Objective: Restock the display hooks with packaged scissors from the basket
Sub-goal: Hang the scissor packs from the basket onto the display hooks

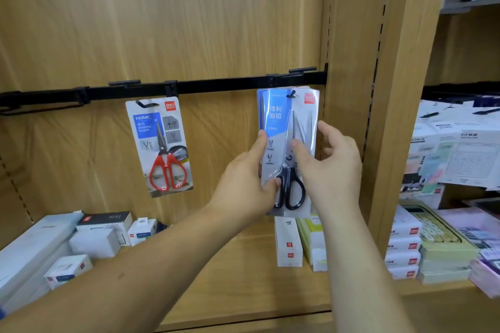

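Head view: a person faces a wooden display bay, both bare forearms reaching up to a black rail [221,83] that crosses the back panel [162,21].
Black-handled scissors pack [288,143]: upright at the right end of the rail. Its hang hole is on the right hook [292,94], whose tip shows through the top of the card. Edges of more packs of the same kind show just behind it on that hook.
Left hand [249,178]: grips the pack's lower left side. The thumb presses the front beside the black handles and the forefinger lies up along the left edge.
Right hand [330,167]: pinches the pack's right side. The thumb is flat on the front over the blades, one finger is raised along the right edge, and the other fingers are curled behind.
Red-handled scissors pack [159,146]: hangs alone on the left hook [146,103], well apart from the hands, with its lower end tilted to the right.
Shelf [230,286]: below the rail, it carries white boxes [94,240] at the left and upright narrow boxes [288,243] under the held pack.
Neighbouring bay: boxed calculators [460,151] are stacked to the right of the wooden upright.
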Demonstrator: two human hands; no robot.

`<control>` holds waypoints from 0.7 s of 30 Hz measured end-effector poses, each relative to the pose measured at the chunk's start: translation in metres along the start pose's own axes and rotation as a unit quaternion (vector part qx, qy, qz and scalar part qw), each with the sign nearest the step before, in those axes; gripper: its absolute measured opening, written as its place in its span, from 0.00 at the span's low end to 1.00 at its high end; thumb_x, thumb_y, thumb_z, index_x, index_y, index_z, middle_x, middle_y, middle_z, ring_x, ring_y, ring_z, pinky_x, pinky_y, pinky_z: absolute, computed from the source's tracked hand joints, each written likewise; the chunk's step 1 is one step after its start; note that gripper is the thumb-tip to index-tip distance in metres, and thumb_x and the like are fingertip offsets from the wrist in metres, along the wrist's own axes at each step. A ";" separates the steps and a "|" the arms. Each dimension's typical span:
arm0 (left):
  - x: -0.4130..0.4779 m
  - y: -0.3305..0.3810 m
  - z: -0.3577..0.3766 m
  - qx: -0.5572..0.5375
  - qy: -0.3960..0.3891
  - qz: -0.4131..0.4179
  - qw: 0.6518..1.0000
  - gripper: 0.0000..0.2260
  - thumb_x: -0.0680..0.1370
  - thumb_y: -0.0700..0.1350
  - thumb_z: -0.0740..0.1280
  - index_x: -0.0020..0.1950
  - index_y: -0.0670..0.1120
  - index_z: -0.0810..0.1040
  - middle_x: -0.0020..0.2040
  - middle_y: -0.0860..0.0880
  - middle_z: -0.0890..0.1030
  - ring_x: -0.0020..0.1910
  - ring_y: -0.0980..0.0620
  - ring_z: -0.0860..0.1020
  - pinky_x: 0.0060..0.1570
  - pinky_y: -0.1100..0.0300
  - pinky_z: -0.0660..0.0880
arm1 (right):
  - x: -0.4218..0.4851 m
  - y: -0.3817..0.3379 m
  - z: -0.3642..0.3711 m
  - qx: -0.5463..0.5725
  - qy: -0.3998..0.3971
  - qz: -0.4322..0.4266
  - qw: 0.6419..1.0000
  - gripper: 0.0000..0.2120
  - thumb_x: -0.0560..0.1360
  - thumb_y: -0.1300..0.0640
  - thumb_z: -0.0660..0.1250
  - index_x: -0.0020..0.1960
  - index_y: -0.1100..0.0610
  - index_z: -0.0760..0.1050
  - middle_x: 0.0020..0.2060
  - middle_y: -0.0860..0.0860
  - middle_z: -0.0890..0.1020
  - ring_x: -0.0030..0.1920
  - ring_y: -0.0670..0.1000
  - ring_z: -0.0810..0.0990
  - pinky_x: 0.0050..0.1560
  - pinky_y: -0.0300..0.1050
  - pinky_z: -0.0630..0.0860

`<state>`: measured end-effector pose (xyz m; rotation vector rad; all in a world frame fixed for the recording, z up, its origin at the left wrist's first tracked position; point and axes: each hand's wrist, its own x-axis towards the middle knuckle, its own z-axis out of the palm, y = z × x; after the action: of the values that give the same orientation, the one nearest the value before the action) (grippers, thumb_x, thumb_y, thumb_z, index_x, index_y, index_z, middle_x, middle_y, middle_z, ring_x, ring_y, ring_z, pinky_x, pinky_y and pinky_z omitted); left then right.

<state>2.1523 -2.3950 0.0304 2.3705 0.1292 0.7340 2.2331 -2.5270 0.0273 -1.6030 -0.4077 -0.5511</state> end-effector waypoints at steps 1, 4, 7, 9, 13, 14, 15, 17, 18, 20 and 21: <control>0.002 -0.003 0.003 0.013 0.007 0.006 1.000 0.43 0.79 0.47 0.73 0.85 0.61 0.49 0.52 0.55 0.80 0.48 0.53 0.82 0.52 0.52 0.83 | -0.001 0.003 0.002 0.004 -0.015 -0.001 1.000 0.30 0.79 0.48 0.75 0.78 0.45 0.71 0.65 0.44 0.76 0.54 0.38 0.76 0.53 0.36 0.74; 0.006 -0.012 0.014 0.031 0.027 0.016 0.999 0.43 0.79 0.48 0.73 0.85 0.60 0.50 0.49 0.57 0.79 0.46 0.57 0.81 0.51 0.58 0.81 | -0.003 0.014 0.004 0.052 -0.071 0.008 0.996 0.35 0.80 0.52 0.74 0.83 0.42 0.64 0.64 0.34 0.78 0.62 0.38 0.79 0.63 0.45 0.79; 0.011 -0.021 0.021 0.067 0.046 0.033 0.996 0.43 0.79 0.51 0.73 0.85 0.60 0.47 0.58 0.54 0.76 0.53 0.56 0.77 0.54 0.58 0.77 | 0.001 0.025 0.005 0.060 -0.099 0.020 0.993 0.36 0.82 0.52 0.72 0.84 0.40 0.60 0.56 0.22 0.71 0.57 0.30 0.78 0.59 0.37 0.76; 0.016 -0.026 0.023 0.084 0.052 0.032 0.995 0.43 0.80 0.52 0.72 0.85 0.61 0.47 0.60 0.54 0.73 0.55 0.56 0.75 0.55 0.59 0.75 | 0.006 0.030 0.007 0.068 -0.104 0.024 0.992 0.36 0.82 0.52 0.72 0.84 0.39 0.59 0.58 0.24 0.72 0.59 0.33 0.78 0.58 0.37 0.77; 0.023 -0.032 0.027 0.048 0.047 0.024 0.997 0.43 0.80 0.50 0.73 0.85 0.62 0.48 0.65 0.56 0.76 0.58 0.57 0.76 0.58 0.60 0.76 | 0.009 0.038 0.010 0.039 -0.122 0.021 0.992 0.37 0.83 0.56 0.70 0.84 0.38 0.57 0.61 0.27 0.72 0.56 0.27 0.75 0.56 0.29 0.75; 0.021 -0.032 0.026 0.032 0.040 0.021 0.998 0.42 0.80 0.50 0.73 0.85 0.63 0.50 0.65 0.56 0.77 0.59 0.56 0.76 0.59 0.58 0.76 | 0.007 0.038 0.009 0.027 -0.116 0.021 0.993 0.36 0.83 0.57 0.70 0.84 0.38 0.57 0.63 0.29 0.73 0.57 0.29 0.75 0.57 0.32 0.76; 0.018 -0.032 0.023 0.024 0.032 0.016 0.999 0.39 0.79 0.49 0.73 0.84 0.63 0.54 0.62 0.57 0.77 0.60 0.56 0.76 0.59 0.58 0.77 | 0.005 0.038 0.008 0.007 -0.098 0.021 0.995 0.36 0.83 0.56 0.71 0.84 0.39 0.59 0.66 0.34 0.75 0.59 0.33 0.75 0.58 0.38 0.76; 0.004 -0.033 0.014 0.013 0.018 0.011 1.000 0.35 0.79 0.48 0.73 0.82 0.61 0.61 0.56 0.60 0.76 0.57 0.56 0.77 0.56 0.62 0.76 | -0.003 0.033 0.002 -0.066 -0.048 0.020 0.996 0.34 0.81 0.53 0.73 0.83 0.42 0.62 0.72 0.43 0.75 0.66 0.44 0.76 0.57 0.45 0.73; -0.006 -0.036 0.008 0.009 0.016 0.007 1.000 0.34 0.79 0.48 0.74 0.82 0.60 0.62 0.55 0.60 0.76 0.56 0.56 0.78 0.55 0.63 0.76 | -0.009 0.030 -0.001 -0.102 -0.029 0.014 0.994 0.33 0.81 0.52 0.73 0.82 0.43 0.64 0.72 0.45 0.74 0.68 0.47 0.76 0.56 0.47 0.72; -0.029 -0.044 -0.006 0.013 0.014 -0.005 1.000 0.34 0.79 0.49 0.75 0.82 0.56 0.64 0.57 0.59 0.77 0.54 0.57 0.79 0.57 0.60 0.77 | -0.023 0.021 -0.008 -0.142 0.005 -0.017 0.990 0.29 0.80 0.50 0.73 0.80 0.46 0.69 0.71 0.45 0.74 0.68 0.50 0.75 0.55 0.49 0.74; -0.042 -0.048 -0.014 0.012 0.015 -0.011 1.000 0.34 0.78 0.49 0.75 0.82 0.55 0.65 0.57 0.58 0.78 0.53 0.58 0.80 0.57 0.58 0.79 | -0.031 0.015 -0.009 -0.150 0.019 -0.044 0.988 0.27 0.80 0.50 0.73 0.77 0.48 0.72 0.69 0.46 0.74 0.67 0.51 0.75 0.53 0.49 0.75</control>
<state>2.1138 -2.3607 -0.0095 2.3769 0.1775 0.7622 2.2147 -2.5361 -0.0018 -1.8655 -0.3800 -0.7361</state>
